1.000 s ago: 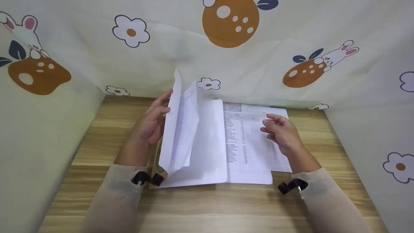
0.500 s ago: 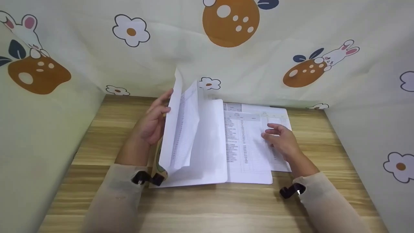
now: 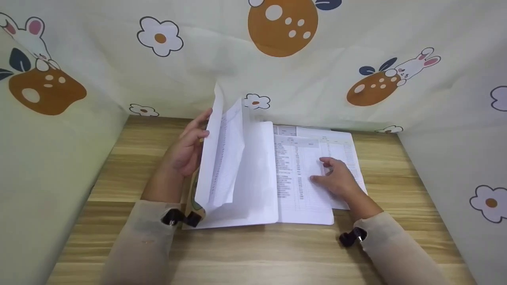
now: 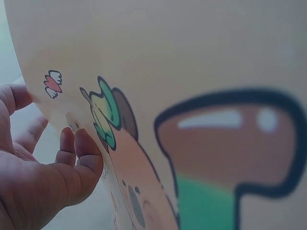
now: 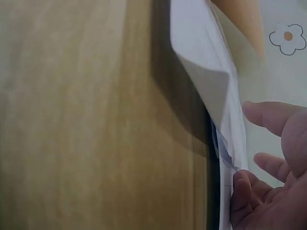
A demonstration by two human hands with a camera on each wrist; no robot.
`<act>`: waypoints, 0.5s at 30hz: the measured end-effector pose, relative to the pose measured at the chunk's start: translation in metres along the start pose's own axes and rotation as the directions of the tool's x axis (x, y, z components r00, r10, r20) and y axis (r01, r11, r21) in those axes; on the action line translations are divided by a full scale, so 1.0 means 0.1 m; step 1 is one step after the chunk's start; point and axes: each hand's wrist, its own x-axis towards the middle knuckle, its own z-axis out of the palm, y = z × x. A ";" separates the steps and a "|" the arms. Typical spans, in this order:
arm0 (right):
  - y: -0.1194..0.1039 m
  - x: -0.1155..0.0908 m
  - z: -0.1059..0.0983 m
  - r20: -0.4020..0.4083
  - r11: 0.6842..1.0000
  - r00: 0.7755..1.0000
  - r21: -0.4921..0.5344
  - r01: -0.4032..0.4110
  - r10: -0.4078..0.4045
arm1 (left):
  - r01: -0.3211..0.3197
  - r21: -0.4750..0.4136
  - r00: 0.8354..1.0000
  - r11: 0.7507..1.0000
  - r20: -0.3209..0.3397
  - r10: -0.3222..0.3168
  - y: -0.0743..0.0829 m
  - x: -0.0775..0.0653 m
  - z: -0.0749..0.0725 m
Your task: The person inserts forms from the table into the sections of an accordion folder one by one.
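My left hand (image 3: 186, 148) holds up the left part of an open booklet (image 3: 253, 174) by its outer edge. In the left wrist view its cover (image 4: 139, 48) carries cartoon drawings. A loose-looking printed page (image 3: 229, 154) stands half raised inside. From under the booklet's white right side, printed table sheets (image 3: 305, 198) stick out to the right, overlapping one another. Over these sheets is my right hand (image 3: 340, 180), thumb and forefinger apart. In the right wrist view, its lower fingers (image 5: 242, 191) are at the edge of the paper stack.
Wood-grain table top (image 3: 257, 257) lies under everything. A pale curtain (image 3: 198, 71) printed with flowers, rabbits and oranges rises close behind the papers and along both sides. Small black wrist cameras sit on both sleeves.
My right hand has come down and toward me along the sheets, from their upper part to the middle, thumb shifting left. The left hand and raised booklet stay as they were.
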 end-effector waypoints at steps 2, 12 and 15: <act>-0.01 -0.01 0.03 0.003 1.000 1.000 -0.022 0.012 -0.012 | 0.003 -0.001 1.000 1.000 0.001 -0.003 0.00 0.00 0.00; 0.00 0.02 0.05 -0.004 0.995 0.998 -0.073 0.064 -0.065 | 0.002 -0.024 0.999 1.000 0.032 -0.002 0.00 0.00 0.00; -0.01 0.03 0.04 0.005 0.995 0.998 -0.081 0.055 -0.055 | 0.003 -0.024 1.000 1.000 0.028 -0.002 0.00 -0.01 0.00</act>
